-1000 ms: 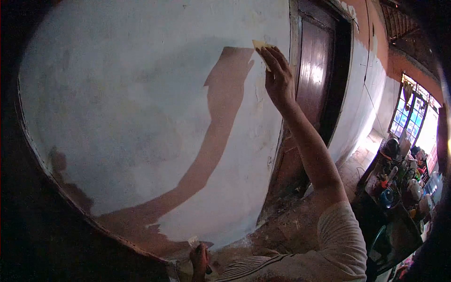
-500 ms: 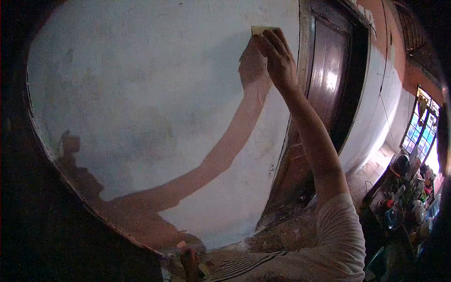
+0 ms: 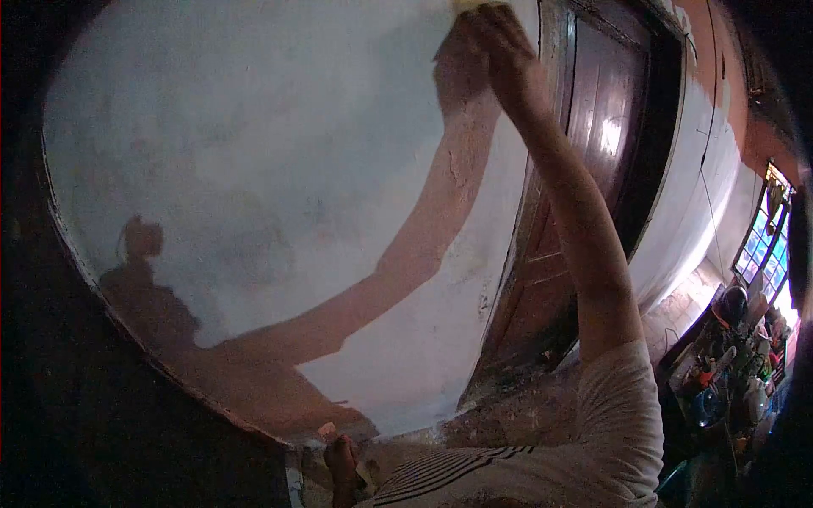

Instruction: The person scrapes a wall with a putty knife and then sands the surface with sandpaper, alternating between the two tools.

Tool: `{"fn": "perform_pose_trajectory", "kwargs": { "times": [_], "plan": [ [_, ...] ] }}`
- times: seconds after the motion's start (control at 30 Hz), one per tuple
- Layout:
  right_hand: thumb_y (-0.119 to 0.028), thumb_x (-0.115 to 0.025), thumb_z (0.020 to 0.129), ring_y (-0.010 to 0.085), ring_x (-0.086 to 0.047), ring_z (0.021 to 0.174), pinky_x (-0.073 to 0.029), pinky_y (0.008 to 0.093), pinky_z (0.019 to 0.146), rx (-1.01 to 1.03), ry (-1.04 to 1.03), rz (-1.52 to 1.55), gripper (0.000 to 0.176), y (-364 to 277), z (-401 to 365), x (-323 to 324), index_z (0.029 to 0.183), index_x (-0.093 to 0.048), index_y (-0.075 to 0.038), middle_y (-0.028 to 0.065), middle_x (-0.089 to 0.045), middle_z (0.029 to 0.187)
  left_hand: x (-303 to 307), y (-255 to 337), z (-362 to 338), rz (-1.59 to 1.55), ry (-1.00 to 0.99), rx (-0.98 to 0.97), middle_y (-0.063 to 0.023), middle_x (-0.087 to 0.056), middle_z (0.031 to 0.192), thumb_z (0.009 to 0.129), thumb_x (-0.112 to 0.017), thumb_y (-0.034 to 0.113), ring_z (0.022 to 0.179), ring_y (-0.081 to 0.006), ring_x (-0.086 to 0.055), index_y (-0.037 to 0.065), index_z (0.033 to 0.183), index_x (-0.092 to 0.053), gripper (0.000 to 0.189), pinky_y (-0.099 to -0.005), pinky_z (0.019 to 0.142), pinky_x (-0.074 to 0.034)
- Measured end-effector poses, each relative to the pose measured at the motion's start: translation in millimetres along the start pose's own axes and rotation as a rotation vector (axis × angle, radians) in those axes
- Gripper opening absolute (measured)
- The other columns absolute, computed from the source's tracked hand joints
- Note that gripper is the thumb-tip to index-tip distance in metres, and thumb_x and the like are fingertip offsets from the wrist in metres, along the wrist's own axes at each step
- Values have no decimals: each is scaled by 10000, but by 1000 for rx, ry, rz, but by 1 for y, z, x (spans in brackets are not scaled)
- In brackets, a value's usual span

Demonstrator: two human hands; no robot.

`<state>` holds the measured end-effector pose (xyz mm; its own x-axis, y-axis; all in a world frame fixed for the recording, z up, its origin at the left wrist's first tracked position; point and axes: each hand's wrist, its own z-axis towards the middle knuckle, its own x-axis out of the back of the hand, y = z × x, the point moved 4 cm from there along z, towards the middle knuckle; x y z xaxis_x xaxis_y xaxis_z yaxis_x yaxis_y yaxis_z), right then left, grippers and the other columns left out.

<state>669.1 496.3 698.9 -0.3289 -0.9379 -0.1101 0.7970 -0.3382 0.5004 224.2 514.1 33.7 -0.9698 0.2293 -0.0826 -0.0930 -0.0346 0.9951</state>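
My right hand (image 3: pixel 500 46) is raised high against the white wall (image 3: pixel 279 152), near its right edge. Its fingers are closed on a flat pale-yellow piece (image 3: pixel 467 4), mostly hidden by the hand and cut off by the top of the view. Low in the view, my left hand (image 3: pixel 341 461) is closed around a small tool with a pale, flat end (image 3: pixel 327 430) sticking out above the fingers. The rest of that tool is dark and hard to make out. A shadow of my arm and head falls across the wall.
Right of the wall stands a dark wooden door (image 3: pixel 601 118) in its frame. Farther right are another white wall stretch (image 3: pixel 677 229), a barred window (image 3: pixel 762 229) and a cluttered heap of household items (image 3: pixel 728 372). A rough ledge (image 3: pixel 517 415) runs along the wall's foot.
My right hand has slid upward along the wall with the pale-yellow piece, now partly out of view. My left hand stays low, with the tool still in it. The view has shifted slightly.
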Motion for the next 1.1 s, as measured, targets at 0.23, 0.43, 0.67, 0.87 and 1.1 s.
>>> {"fn": "perform_pose_trajectory", "kwargs": {
  "times": [0.23, 0.43, 0.67, 0.87, 1.1],
  "plan": [
    [43, -541, 904, 256, -305, 1465, -300, 390, 1208, 290, -223, 252, 543, -57, -60, 20, 1410, -529, -154, 86, -407, 1537, 7, -58, 1, -155, 25, 244, -32, -526, 562, 1025, -550, 342, 459, -152, -482, 74, 726, -613, 406, -355, 490, -405],
    [-43, -567, 910, 281, -285, 1472, -265, 408, 1225, -92, -148, 406, 553, -15, -79, 15, 1443, -495, -173, 63, -381, 1556, 1, -24, -6, 14, 10, 328, -43, -538, 566, 1002, -604, 293, 428, -137, -479, 80, 783, -642, 308, -330, 419, -421],
    [65, -632, 821, 291, -294, 1466, -290, 413, 1220, 68, -210, 227, 686, -44, -92, 22, 1438, -485, -197, 90, -355, 1562, -4, -59, 3, -37, -67, 286, -15, -540, 571, 993, -624, 266, 437, -107, -422, 100, 743, -628, 300, -318, 436, -391],
    [13, -608, 865, 321, -301, 1460, -299, 447, 1210, 68, -223, 389, 628, -75, -107, 19, 1445, -471, -184, 94, -349, 1564, -7, -52, -5, -131, -44, 168, -37, -572, 592, 1000, -605, 280, 443, -132, -444, 81, 819, -647, 272, -330, 461, -394],
    [42, -541, 867, 335, -339, 1438, -365, 421, 1168, -184, -73, 290, 582, -6, -81, 17, 1416, -510, -149, 120, -420, 1516, -13, -3, -12, 143, 54, 241, -21, -510, 561, 986, -627, 301, 418, -148, -428, 82, 795, -607, 291, -361, 449, -390]
  ]
}}
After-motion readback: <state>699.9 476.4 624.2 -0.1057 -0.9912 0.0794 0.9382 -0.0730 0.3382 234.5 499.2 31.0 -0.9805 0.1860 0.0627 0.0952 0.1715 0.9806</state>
